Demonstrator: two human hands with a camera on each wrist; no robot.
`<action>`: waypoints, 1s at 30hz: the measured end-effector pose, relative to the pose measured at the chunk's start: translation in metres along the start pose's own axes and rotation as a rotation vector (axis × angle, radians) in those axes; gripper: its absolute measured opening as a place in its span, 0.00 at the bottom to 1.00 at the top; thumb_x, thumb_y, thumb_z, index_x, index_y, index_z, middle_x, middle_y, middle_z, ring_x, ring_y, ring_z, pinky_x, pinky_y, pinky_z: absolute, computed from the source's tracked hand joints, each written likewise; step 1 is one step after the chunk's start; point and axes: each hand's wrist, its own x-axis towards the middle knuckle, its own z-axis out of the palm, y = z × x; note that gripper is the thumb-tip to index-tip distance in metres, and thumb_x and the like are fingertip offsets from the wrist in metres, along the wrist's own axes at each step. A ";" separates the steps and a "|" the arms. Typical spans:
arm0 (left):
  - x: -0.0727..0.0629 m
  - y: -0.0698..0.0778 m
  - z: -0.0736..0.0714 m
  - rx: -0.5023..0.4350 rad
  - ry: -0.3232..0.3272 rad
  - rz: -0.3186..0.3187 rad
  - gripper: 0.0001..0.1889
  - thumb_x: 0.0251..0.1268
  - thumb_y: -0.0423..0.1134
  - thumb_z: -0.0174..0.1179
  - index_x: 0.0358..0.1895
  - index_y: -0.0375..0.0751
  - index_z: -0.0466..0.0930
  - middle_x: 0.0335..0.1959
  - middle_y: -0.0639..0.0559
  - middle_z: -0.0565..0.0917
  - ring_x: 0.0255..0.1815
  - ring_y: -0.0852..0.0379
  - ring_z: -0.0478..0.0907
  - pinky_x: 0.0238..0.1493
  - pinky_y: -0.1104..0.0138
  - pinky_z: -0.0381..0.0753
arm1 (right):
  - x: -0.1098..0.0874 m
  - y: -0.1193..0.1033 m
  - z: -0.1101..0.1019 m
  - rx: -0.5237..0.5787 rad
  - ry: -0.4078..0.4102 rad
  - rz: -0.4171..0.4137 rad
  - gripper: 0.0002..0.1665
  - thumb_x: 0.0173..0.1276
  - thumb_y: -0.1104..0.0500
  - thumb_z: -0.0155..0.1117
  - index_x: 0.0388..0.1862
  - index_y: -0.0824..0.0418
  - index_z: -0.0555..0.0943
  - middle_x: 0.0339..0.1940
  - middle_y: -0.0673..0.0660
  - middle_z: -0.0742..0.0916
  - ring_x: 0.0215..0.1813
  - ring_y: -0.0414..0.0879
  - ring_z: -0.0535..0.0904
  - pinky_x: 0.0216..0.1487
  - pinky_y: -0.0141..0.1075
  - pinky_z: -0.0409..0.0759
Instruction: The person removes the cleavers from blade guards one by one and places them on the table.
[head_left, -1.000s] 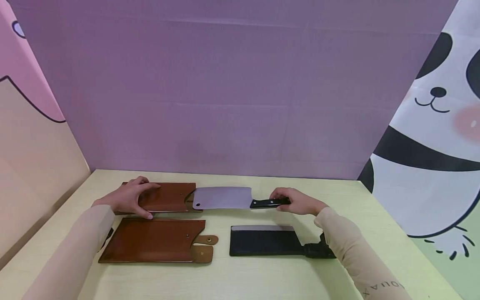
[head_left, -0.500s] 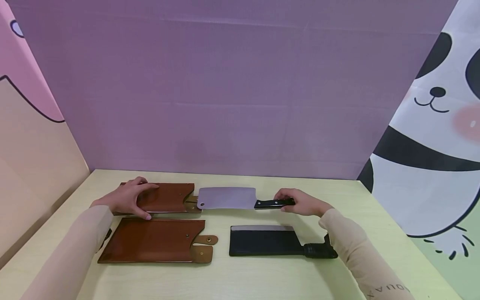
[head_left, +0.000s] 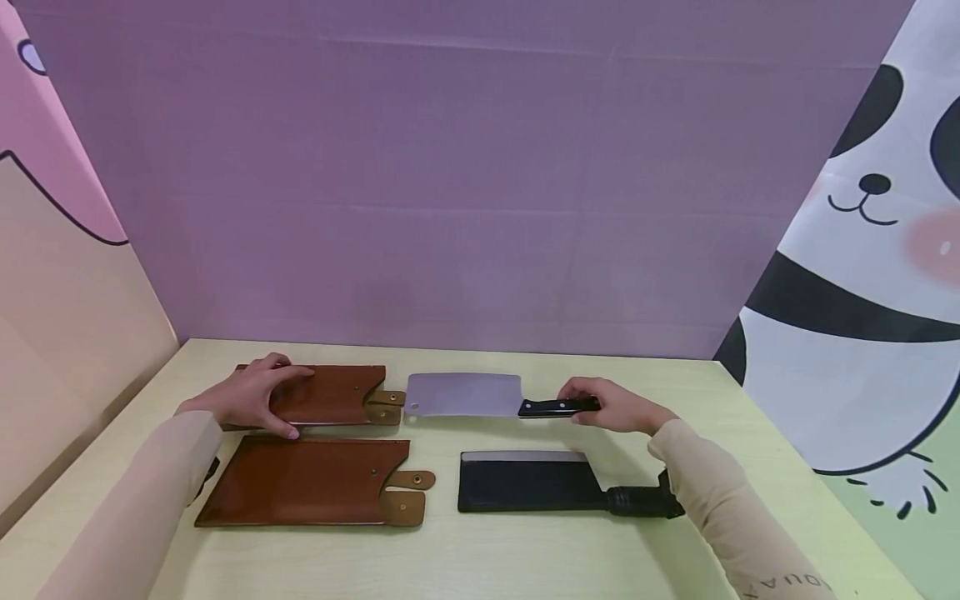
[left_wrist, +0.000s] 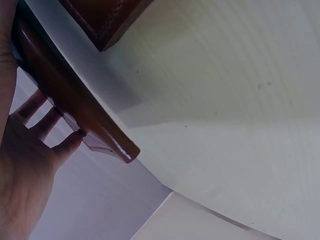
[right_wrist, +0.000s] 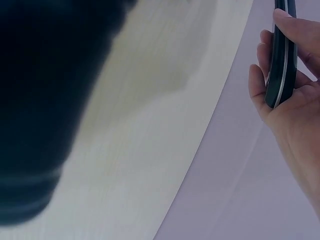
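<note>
My left hand (head_left: pixel 243 392) spans the rear brown leather knife sheath (head_left: pixel 330 396), thumb at its near edge and fingers at its far edge. In the left wrist view, the fingertips touch the side of that sheath (left_wrist: pixel 75 100). My right hand (head_left: pixel 611 406) grips the black riveted handle (head_left: pixel 555 407) of a cleaver with a plain silver blade (head_left: pixel 463 394). The right wrist view shows the fingers and thumb wrapped round this handle (right_wrist: pixel 283 65). The blade's front end is right at the sheath's strap tabs (head_left: pixel 386 407), outside the sheath mouth.
A larger brown sheath (head_left: pixel 307 482) lies in front, its snap tabs pointing right. Beside it lies a black cleaver (head_left: pixel 532 483); its handle is partly behind my right sleeve. The pale table (head_left: pixel 450 558) ends at a purple backdrop (head_left: pixel 480 183).
The silver cleaver has slid right with my right hand, from overlapping the rear sheath's tabs to lying just off them. My left hand and the rear sheath have shifted slightly left.
</note>
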 end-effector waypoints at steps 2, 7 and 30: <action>-0.001 0.001 -0.001 -0.004 -0.001 -0.001 0.48 0.32 0.64 0.70 0.63 0.48 0.68 0.56 0.41 0.66 0.57 0.42 0.64 0.52 0.45 0.67 | -0.002 0.001 -0.001 -0.002 0.003 -0.008 0.15 0.63 0.67 0.58 0.49 0.67 0.73 0.43 0.63 0.82 0.46 0.57 0.77 0.49 0.40 0.73; -0.001 0.003 -0.002 -0.004 0.007 0.012 0.47 0.32 0.64 0.70 0.62 0.46 0.68 0.55 0.41 0.67 0.56 0.41 0.65 0.50 0.44 0.68 | -0.006 0.004 -0.003 -0.004 0.018 -0.006 0.15 0.62 0.67 0.58 0.49 0.67 0.73 0.43 0.63 0.82 0.46 0.56 0.77 0.49 0.42 0.74; 0.008 0.009 0.006 -0.016 0.012 0.026 0.48 0.31 0.65 0.70 0.63 0.46 0.68 0.56 0.40 0.67 0.56 0.41 0.65 0.50 0.45 0.69 | -0.022 0.026 -0.005 0.017 0.050 0.039 0.15 0.60 0.68 0.60 0.47 0.66 0.74 0.38 0.57 0.83 0.39 0.42 0.76 0.43 0.34 0.73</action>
